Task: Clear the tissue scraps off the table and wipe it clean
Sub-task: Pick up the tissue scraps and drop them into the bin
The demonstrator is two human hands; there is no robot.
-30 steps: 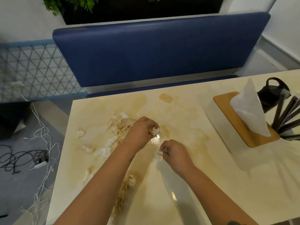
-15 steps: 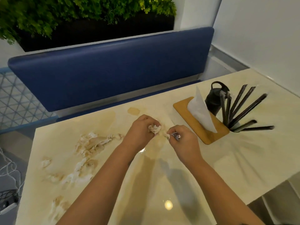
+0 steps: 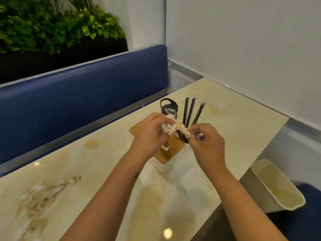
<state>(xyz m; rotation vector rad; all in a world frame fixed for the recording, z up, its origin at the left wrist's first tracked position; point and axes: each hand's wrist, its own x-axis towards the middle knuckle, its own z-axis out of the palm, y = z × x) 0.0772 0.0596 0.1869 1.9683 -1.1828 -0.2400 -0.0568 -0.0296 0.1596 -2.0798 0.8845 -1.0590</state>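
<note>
Both hands (image 3: 149,136) (image 3: 206,146) now lifted off table (image 3: 97,171), fingers pinching tissue wad (image 3: 173,127).

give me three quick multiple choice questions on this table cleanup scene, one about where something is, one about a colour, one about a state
1. Where is the waste bin?
A. on the bench
B. off the table's right edge, below it
C. beside the plants

2. What colour is the bench back?
A. blue
B. red
C. grey

3. What is the left hand doing?
A. lying flat on the table
B. hanging empty
C. gripping crumpled tissue scraps

Answers: 1 B, the bin stands lower, past the table edge. 2 A, its padding is dark blue. 3 C, white tissue bulges from its curled fingers.
</note>
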